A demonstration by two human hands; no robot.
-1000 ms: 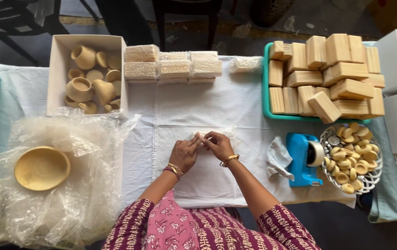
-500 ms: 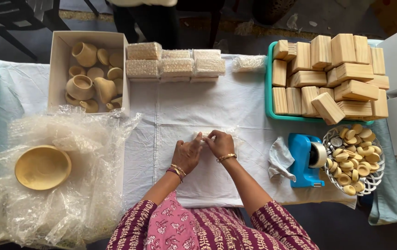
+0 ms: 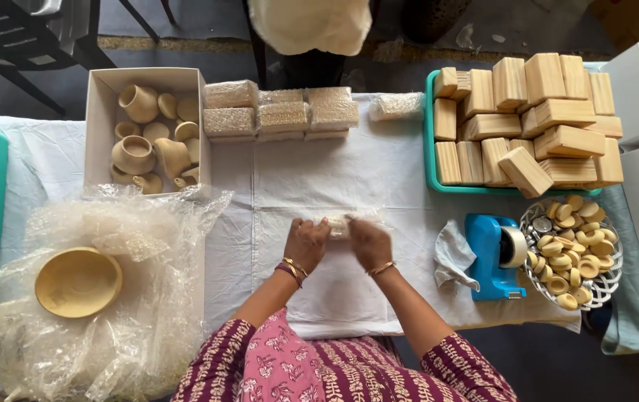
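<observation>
I saw my left hand (image 3: pixel 306 243) and my right hand (image 3: pixel 369 242) close together over the middle of the white surface (image 3: pixel 349 171). Both sets of fingers were curled tight around a small bubble-wrapped bundle (image 3: pixel 339 225), one hand at each end. The bundle sat just above the cloth. A wooden bowl (image 3: pixel 77 281) lay on loose bubble wrap (image 3: pixel 133 327) to the left. A blue tape holder (image 3: pixel 492 257) stood to the right, beside a basket of small wooden rounds (image 3: pixel 574 253).

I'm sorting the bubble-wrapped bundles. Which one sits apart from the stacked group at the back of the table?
The small wrapped bundle at the right end of the row, beside the teal tray. It lies alone and flat, while the other wrapped bundles are stacked touching each other.
</observation>
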